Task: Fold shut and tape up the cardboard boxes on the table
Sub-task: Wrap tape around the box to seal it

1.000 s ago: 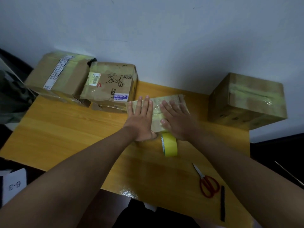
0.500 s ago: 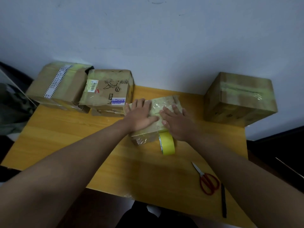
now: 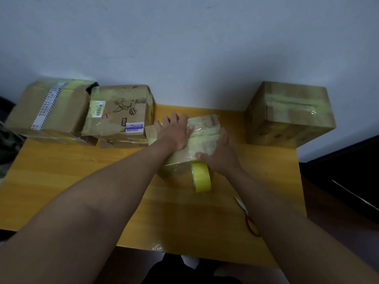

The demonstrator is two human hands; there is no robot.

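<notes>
Atop the small cardboard box (image 3: 202, 138) at the table's middle, both hands lie flat with fingers straight, gripping nothing. The left hand (image 3: 174, 131) presses its far left part; the right hand (image 3: 218, 155) covers the near right corner, having slid outward from its spot beside the left 0.5 s ago. Glossy, wrinkled yellowish tape sheathes the box's top. A yellow tape roll (image 3: 202, 177) stands on edge against its near side. On the smooth wooden table (image 3: 82, 181) sit 3 more boxy taped cartons and red-handled scissors (image 3: 249, 217).
</notes>
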